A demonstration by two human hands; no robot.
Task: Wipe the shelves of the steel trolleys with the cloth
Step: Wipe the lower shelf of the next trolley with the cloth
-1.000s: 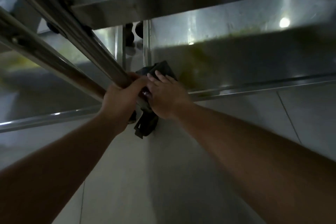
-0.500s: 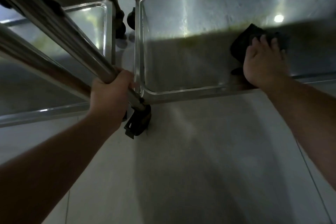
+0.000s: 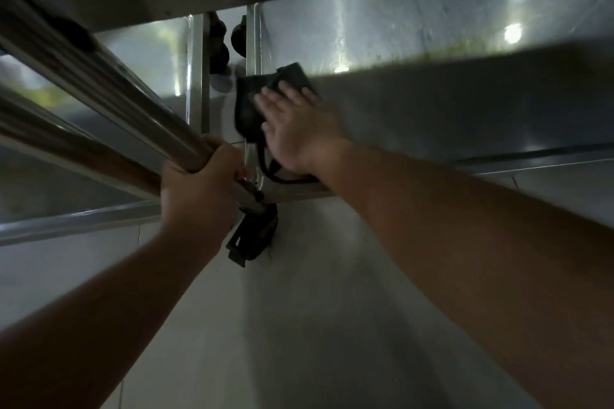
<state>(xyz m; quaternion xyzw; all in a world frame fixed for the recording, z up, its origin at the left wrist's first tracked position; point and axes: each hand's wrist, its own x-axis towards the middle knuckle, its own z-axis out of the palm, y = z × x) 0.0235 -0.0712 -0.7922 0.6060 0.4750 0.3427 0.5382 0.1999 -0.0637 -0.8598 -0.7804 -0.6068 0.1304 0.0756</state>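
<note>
Right hand (image 3: 299,129), fingers straight, presses the dark cloth (image 3: 265,100) flat on the trolley shelf (image 3: 432,109); at its 8 o'clock, left hand (image 3: 202,189) fingers wrap the steel post (image 3: 109,90).

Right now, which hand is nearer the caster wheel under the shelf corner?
Left. The left hand grips the post just above the caster wheel; the right hand presses the cloth higher up.

Both forearms were bare from the lower frame edge to the wrists, with no sleeve, glove, watch or ring showing. The left hand (image 3: 202,189) and right hand (image 3: 299,133) were likewise uncovered, nails short.
</note>
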